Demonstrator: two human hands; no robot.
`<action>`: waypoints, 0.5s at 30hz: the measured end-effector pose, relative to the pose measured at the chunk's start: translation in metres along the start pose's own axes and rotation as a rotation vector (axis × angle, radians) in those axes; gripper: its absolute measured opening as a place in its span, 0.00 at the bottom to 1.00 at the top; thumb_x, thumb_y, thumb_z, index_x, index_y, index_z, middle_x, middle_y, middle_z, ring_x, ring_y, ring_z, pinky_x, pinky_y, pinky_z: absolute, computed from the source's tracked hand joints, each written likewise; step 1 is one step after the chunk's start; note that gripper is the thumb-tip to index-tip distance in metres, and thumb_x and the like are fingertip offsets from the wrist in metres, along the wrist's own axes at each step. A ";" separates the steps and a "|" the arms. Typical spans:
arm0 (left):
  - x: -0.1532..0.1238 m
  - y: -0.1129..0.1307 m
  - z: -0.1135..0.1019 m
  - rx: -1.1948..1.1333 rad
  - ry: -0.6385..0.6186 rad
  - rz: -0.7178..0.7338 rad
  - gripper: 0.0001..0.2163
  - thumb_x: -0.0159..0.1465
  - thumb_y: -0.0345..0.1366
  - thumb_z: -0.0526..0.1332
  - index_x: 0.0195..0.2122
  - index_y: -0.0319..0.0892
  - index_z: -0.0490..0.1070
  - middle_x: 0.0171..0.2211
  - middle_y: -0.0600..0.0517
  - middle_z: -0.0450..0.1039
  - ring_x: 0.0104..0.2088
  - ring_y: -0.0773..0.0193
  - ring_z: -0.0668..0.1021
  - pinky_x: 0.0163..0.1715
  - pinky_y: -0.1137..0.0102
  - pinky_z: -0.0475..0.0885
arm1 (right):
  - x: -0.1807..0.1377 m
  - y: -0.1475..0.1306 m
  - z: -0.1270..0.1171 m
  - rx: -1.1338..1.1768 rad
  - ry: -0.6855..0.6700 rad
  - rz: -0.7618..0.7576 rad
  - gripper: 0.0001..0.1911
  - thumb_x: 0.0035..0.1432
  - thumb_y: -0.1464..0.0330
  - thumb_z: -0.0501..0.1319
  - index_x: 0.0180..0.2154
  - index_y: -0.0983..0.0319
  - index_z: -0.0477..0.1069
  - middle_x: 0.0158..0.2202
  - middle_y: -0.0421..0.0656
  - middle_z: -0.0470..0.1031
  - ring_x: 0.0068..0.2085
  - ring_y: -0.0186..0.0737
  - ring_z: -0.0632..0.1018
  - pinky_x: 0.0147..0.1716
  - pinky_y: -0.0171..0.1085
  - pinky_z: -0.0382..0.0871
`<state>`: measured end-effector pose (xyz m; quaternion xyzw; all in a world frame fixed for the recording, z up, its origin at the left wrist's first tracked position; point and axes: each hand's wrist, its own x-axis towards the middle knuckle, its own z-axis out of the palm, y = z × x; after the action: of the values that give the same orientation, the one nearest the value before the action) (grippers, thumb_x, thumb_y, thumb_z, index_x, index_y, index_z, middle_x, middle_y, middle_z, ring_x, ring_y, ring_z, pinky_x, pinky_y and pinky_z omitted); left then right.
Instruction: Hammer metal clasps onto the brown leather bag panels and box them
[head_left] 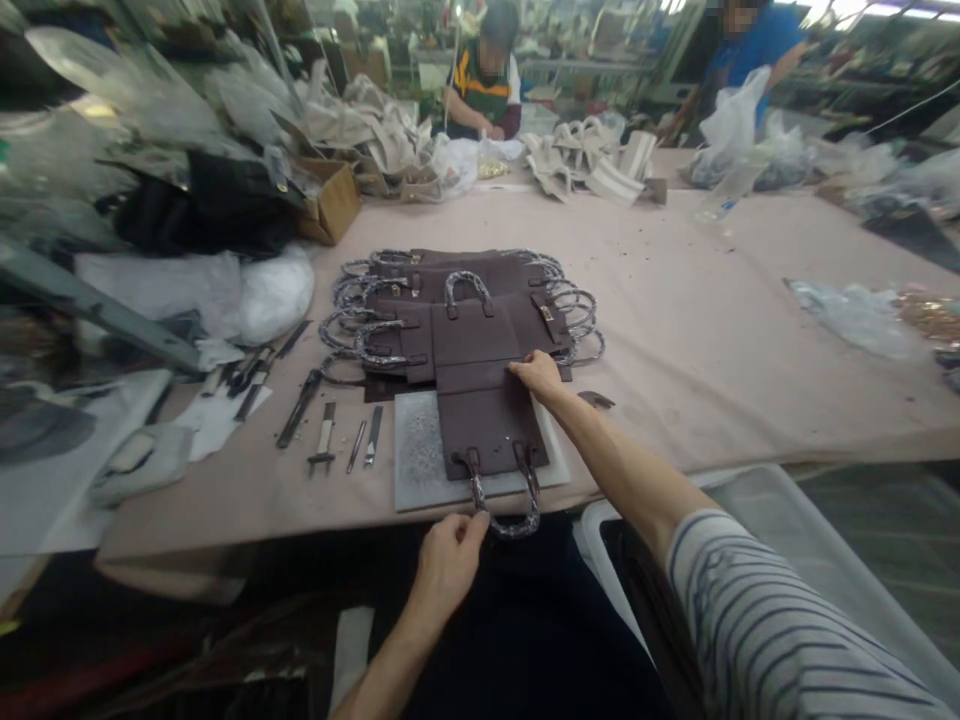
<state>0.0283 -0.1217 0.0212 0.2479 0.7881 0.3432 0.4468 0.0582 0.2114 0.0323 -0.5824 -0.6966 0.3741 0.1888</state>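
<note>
While brown panel (484, 412) lies across pale slab (417, 455), fingers of left hand (448, 558) pinch wrapped handle (514, 530) at six o'clock, those of right hand (541, 376) grip its edge near three; uneven pull could skew panel, dragging overlapped stack (409, 312) at twelve.

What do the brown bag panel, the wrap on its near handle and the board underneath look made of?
Bag panel: leather or faux leather, probably; smooth, dark, low sheen.
Handle wrap: likely clear plastic film; crinkled glints.
Board: stone or plastic, unclear; pale grey, darker speckling.
</note>
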 end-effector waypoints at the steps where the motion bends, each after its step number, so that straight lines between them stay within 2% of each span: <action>1: 0.000 -0.001 0.011 -0.122 -0.030 -0.061 0.21 0.65 0.55 0.59 0.35 0.40 0.77 0.29 0.47 0.78 0.29 0.58 0.81 0.26 0.69 0.69 | 0.001 -0.003 0.000 0.026 -0.003 0.007 0.14 0.43 0.64 0.70 0.32 0.63 0.71 0.33 0.46 0.77 0.41 0.48 0.76 0.46 0.44 0.68; 4: 0.008 0.002 0.030 -0.469 -0.032 -0.162 0.26 0.60 0.60 0.63 0.39 0.38 0.76 0.34 0.44 0.79 0.31 0.57 0.82 0.24 0.70 0.71 | -0.003 -0.013 -0.004 0.152 -0.045 -0.023 0.15 0.39 0.63 0.70 0.29 0.62 0.69 0.28 0.42 0.74 0.37 0.44 0.75 0.40 0.41 0.69; 7: 0.017 0.009 0.034 -0.642 -0.007 -0.187 0.25 0.57 0.59 0.66 0.36 0.38 0.73 0.31 0.46 0.78 0.28 0.58 0.82 0.24 0.70 0.73 | -0.016 -0.024 -0.017 0.319 -0.128 -0.091 0.17 0.36 0.60 0.69 0.28 0.61 0.68 0.27 0.41 0.74 0.34 0.42 0.74 0.37 0.40 0.70; 9: 0.016 0.011 0.029 -0.594 0.005 -0.158 0.21 0.61 0.55 0.65 0.35 0.38 0.72 0.27 0.48 0.76 0.25 0.59 0.81 0.23 0.70 0.71 | -0.030 -0.030 -0.031 0.435 -0.192 -0.130 0.20 0.35 0.57 0.69 0.30 0.61 0.70 0.30 0.42 0.77 0.34 0.42 0.76 0.37 0.41 0.71; 11: 0.010 0.009 0.020 -0.445 0.041 -0.084 0.16 0.65 0.48 0.60 0.35 0.39 0.72 0.24 0.50 0.75 0.21 0.61 0.79 0.22 0.71 0.69 | -0.049 -0.030 -0.049 0.535 -0.269 -0.151 0.25 0.34 0.57 0.69 0.36 0.61 0.73 0.34 0.43 0.80 0.36 0.44 0.78 0.39 0.43 0.73; 14: -0.008 0.000 0.002 -0.218 0.209 0.063 0.10 0.68 0.39 0.56 0.38 0.42 0.74 0.26 0.50 0.76 0.25 0.61 0.80 0.28 0.69 0.71 | -0.083 -0.017 -0.073 0.632 -0.376 -0.148 0.26 0.35 0.57 0.69 0.39 0.61 0.76 0.41 0.50 0.82 0.39 0.48 0.81 0.42 0.47 0.72; 15: -0.015 -0.003 -0.004 -0.151 0.275 0.117 0.09 0.68 0.37 0.56 0.39 0.43 0.75 0.29 0.49 0.78 0.28 0.59 0.81 0.32 0.68 0.73 | -0.090 -0.011 -0.076 0.655 -0.346 -0.145 0.24 0.38 0.57 0.69 0.38 0.62 0.77 0.43 0.54 0.81 0.40 0.51 0.81 0.41 0.48 0.72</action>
<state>0.0317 -0.1351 0.0279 0.2098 0.7981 0.4575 0.3311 0.1267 0.1479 0.1052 -0.3687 -0.6010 0.6554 0.2705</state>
